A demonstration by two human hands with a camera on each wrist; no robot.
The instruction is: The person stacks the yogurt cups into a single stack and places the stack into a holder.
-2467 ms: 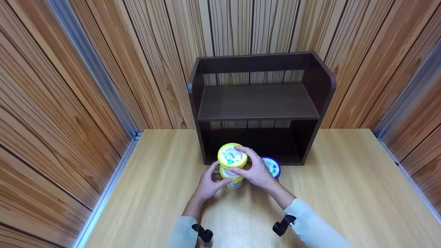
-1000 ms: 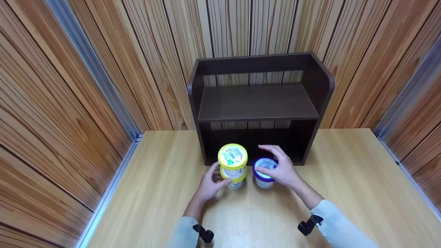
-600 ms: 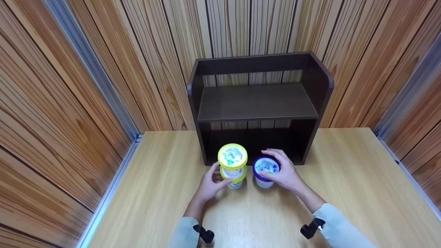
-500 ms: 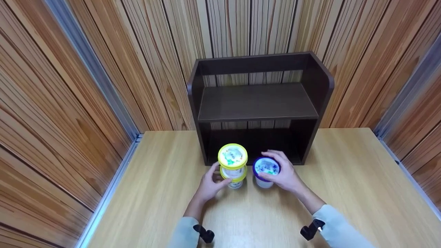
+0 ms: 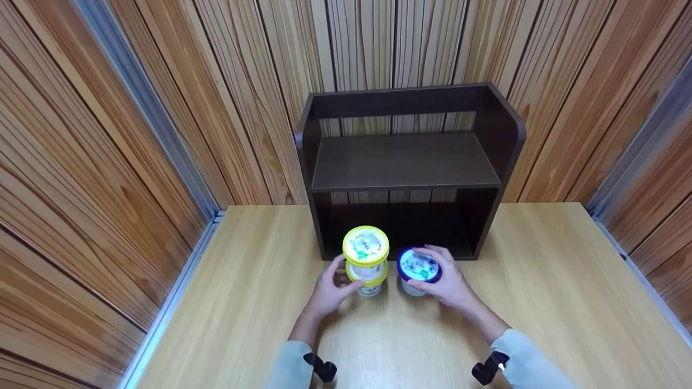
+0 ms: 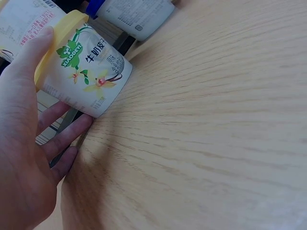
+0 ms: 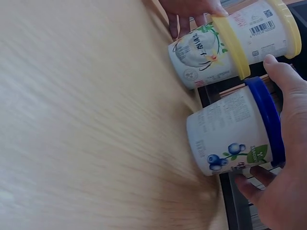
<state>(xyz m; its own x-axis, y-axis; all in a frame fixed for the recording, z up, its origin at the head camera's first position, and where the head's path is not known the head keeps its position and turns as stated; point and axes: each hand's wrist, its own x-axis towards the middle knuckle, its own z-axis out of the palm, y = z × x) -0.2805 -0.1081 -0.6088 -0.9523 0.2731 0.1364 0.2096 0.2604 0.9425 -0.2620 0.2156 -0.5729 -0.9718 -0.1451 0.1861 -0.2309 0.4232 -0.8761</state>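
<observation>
In the head view, two yellow-lidded yogurt tubs stand stacked in front of the shelf. My left hand (image 5: 327, 290) holds the lower tub (image 6: 88, 72), its thumb at the lid rim and its fingers round the far side. The upper tub (image 5: 366, 246) sits upright on that lid. To the right of the stack is a blue-lidded yogurt tub (image 5: 418, 265) with blueberries printed on its side. My right hand (image 5: 450, 282) grips it around the lid, thumb on the near side. Part of its far side is hidden behind the fingers.
A dark brown two-tier shelf (image 5: 405, 159) stands right behind the tubs, its lower front edge close to them. Wood-patterned walls (image 5: 259, 108) rise behind and at both sides of the light wooden table (image 5: 259, 259).
My right hand has left the upper yellow-lidded tub, moved right and closed around the blue-lidded tub. My left hand has stayed at the lower yellow-lidded tub.
</observation>
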